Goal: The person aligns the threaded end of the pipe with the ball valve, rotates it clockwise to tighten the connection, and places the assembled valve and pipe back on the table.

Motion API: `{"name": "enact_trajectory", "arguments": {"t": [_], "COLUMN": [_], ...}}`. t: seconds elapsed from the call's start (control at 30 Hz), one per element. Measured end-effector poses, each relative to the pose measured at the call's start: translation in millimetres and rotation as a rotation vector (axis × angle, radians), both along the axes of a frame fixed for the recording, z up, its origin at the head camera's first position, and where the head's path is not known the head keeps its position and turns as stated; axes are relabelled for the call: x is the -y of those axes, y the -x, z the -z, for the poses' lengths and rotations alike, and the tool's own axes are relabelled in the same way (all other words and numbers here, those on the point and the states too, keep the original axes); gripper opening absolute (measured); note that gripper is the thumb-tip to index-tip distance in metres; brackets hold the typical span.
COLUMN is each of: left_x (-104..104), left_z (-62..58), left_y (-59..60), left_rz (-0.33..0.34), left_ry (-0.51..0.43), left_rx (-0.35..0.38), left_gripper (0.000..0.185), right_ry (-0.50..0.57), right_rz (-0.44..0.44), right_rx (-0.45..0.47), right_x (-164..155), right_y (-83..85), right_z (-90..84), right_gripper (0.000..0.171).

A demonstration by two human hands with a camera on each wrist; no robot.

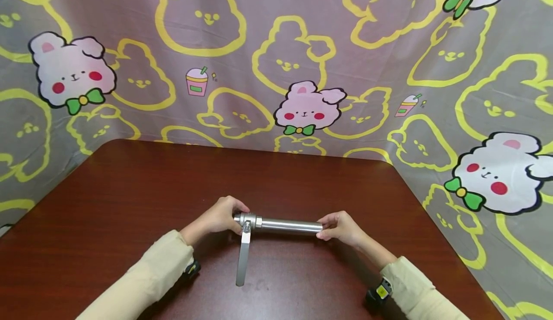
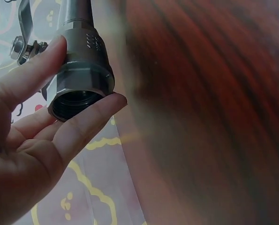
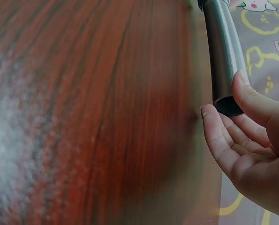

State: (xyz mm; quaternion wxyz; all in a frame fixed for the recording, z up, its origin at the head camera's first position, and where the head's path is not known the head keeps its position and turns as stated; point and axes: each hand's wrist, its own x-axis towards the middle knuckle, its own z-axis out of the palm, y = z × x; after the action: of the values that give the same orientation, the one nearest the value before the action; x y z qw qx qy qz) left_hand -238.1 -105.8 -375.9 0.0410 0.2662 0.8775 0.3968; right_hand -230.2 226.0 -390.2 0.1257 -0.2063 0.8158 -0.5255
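Observation:
A steel ball valve (image 1: 247,221) with a long flat lever handle (image 1: 243,257) is joined to a straight metal pipe (image 1: 291,226). Gripping the valve's free end is my left hand (image 1: 222,216); in the left wrist view its thumb lies on the valve body (image 2: 85,51) and a finger crosses the rim of the threaded opening (image 2: 78,103). My right hand (image 1: 343,229) holds the pipe's far end between thumb and fingers. The right wrist view shows the pipe's hollow end (image 3: 228,105) beside the fingers. In the head view the lever points toward me.
The dark reddish-brown wooden table (image 1: 173,181) lies beneath both hands. A patterned curtain (image 1: 259,70) with cartoon bears and bunnies surrounds its back and sides. Each wrist wears a dark camera strap, the right one (image 1: 380,292) with a yellow mark.

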Motion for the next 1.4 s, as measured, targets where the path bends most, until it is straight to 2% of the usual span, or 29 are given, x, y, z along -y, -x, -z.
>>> {"name": "enact_trajectory", "arguments": {"t": [0.33,0.8,1.0,1.23,1.4], "left_x": [-1.4,-1.1,-0.6,0.1,0.3], "left_z": [3.2,4.8,2.4,4.5,2.6], "left_y": [1.3,2.8,3.5,2.9,6.2], "left_rz": [0.018,0.026,0.012,0.009,0.021], "left_ry": [0.017,0.043,0.092,0.156,0.160], "left_rx": [-0.009,-0.033,-0.045,-0.054,-0.046], "left_gripper": [0.044,0.044,0.044,0.045,0.046], "right_ry": [-0.033,-0.088,-0.107,-0.140,-0.156], "right_rz": [-0.002,0.015,0.016,-0.015,-0.016], "right_rx": [-0.055,-0.072,-0.090,-0.042,-0.019], "right_x": [-0.3,0.3,2.4,3.7,3.8], "right_y": [0.2,1.5,4.9,7.0,10.2], "right_z": [3.3,6.8,7.6,4.4,-1.6], "right_gripper": [0.028,0.028,0.028,0.027,0.031]}}
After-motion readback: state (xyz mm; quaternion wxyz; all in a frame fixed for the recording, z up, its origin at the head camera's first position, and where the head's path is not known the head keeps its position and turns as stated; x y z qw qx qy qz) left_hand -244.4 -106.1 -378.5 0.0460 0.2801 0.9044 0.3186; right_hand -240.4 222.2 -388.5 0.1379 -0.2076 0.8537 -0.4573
